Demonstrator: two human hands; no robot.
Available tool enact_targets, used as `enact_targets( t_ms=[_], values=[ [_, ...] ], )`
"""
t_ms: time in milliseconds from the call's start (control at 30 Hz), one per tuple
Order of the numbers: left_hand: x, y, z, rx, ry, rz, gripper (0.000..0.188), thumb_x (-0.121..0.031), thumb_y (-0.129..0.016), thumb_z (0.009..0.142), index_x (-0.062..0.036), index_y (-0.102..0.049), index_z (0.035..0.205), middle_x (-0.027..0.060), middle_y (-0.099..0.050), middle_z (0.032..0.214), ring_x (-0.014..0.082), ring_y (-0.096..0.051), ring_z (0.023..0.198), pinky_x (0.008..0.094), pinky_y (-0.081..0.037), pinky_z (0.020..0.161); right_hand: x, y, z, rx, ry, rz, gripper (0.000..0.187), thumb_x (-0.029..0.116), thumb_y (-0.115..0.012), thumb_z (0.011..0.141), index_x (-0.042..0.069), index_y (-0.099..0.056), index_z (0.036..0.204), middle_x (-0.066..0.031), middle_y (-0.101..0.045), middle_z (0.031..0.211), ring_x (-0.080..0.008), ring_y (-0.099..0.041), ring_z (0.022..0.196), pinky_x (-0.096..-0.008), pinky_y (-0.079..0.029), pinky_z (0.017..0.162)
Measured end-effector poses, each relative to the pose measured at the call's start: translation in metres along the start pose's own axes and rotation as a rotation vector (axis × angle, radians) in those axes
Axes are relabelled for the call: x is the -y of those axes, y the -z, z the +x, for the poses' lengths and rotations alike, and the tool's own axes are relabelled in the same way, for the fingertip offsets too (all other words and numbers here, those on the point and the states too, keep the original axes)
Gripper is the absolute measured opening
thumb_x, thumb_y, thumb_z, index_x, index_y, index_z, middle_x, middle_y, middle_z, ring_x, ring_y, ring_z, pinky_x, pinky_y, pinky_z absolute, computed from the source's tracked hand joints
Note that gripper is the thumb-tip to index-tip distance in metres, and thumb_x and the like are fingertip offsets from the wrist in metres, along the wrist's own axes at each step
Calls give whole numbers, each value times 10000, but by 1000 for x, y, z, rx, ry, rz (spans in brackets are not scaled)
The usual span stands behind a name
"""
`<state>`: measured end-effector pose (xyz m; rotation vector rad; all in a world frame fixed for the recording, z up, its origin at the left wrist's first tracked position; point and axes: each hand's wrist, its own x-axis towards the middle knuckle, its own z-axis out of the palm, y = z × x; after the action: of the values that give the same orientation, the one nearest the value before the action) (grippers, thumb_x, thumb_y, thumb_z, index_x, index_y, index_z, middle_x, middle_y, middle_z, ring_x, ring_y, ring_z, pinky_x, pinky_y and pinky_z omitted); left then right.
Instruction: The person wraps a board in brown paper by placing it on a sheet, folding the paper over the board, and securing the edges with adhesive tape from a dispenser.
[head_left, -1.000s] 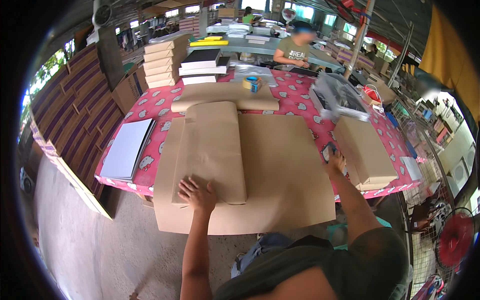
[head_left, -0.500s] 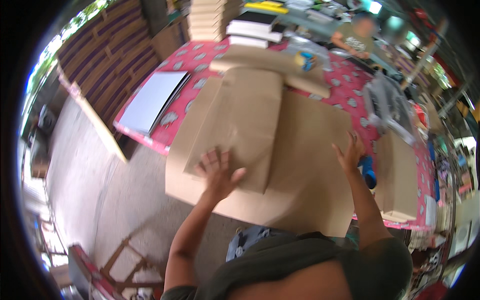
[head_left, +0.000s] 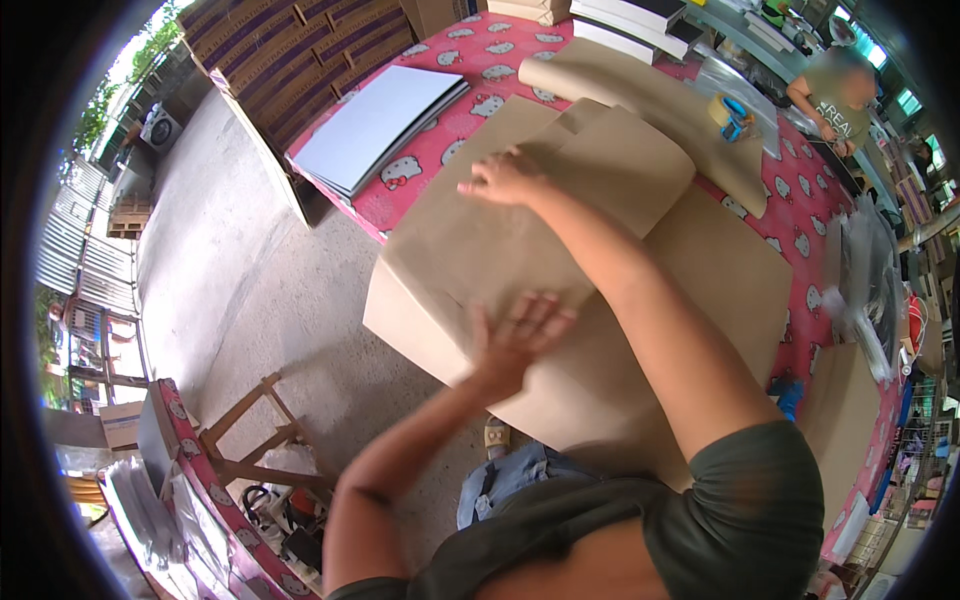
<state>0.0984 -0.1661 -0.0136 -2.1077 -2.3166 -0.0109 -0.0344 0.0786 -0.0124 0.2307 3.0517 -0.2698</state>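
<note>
A large sheet of brown kraft paper (head_left: pixel 700 290) lies across the table and hangs past its near edge. Part of it is folded over into a wide brown flap (head_left: pixel 450 250); what may be under that flap is hidden. My left hand (head_left: pixel 520 335) rests on the flap's near part, fingers spread and a little blurred. Farther off, my right hand (head_left: pixel 503 180) reaches across to the left and touches the flap's far part, its fingers slightly bent and apart. Neither hand grips anything.
White boards (head_left: pixel 380 120) lie at the table's left edge. Beyond the sheet are rolled brown paper (head_left: pixel 640 105) and blue-and-tan tape rolls (head_left: pixel 732 118). Clear plastic (head_left: pixel 865 270) and a long brown carton (head_left: pixel 840 410) sit at right. Another person (head_left: pixel 835 105) works at the far right.
My right hand has moved from the right side over to the far left part of the folded paper. My left hand has shifted right along it. The view has turned toward the left.
</note>
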Motion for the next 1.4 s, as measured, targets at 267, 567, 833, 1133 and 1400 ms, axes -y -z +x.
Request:
enact_targets(
  t_ms=[267, 567, 833, 1133, 1400],
  values=[
    [89, -26, 20, -254, 669, -598, 889, -469, -585, 785, -114, -56, 1404, 265, -9, 1428, 444, 58, 1313, 711, -48, 918, -145, -6, -72, -254, -568, 475, 856, 652, -328, 819, -99, -401, 1225, -293, -421, 1241, -378, -396, 1190, -421, -320, 985],
    [126, -17, 175, -3, 544, -223, 568, -483, -299, 901, -267, -141, 1403, 35, -16, 1478, 326, -46, 1346, 746, -43, 899, -117, -32, -247, -268, -832, 393, 799, 577, -282, 872, -118, -299, 1266, -317, -380, 1258, -398, -388, 1185, -418, -321, 987],
    [16, -21, 179, -176, -228, 47, 467, -427, -320, 897, -306, -300, 1348, 13, -125, 1466, 383, -63, 1327, 713, -93, 940, -26, -26, -375, -294, -832, 943, 805, 476, -606, 748, -2, -287, 1312, -187, -403, 1293, -302, -380, 1215, -372, -306, 997],
    [-11, 24, 160, 457, -298, -890, 513, -519, -284, 891, -278, -333, 1341, 40, -160, 1457, 324, -125, 1336, 602, -90, 1019, 0, -113, -468, -657, -698, 352, 832, 196, -694, 669, 58, -252, 1361, -181, -313, 1367, -322, -291, 1268, -412, -247, 1031],
    [54, -24, 158, -108, -73, -48, 603, -557, -266, 879, -267, -175, 1400, 105, -142, 1457, 338, -100, 1338, 506, -73, 1063, 75, -120, -354, -418, -823, -96, 547, 260, -577, 770, 21, -412, 1234, -180, -402, 1268, -281, -324, 1212, -384, -250, 994]
  ],
)
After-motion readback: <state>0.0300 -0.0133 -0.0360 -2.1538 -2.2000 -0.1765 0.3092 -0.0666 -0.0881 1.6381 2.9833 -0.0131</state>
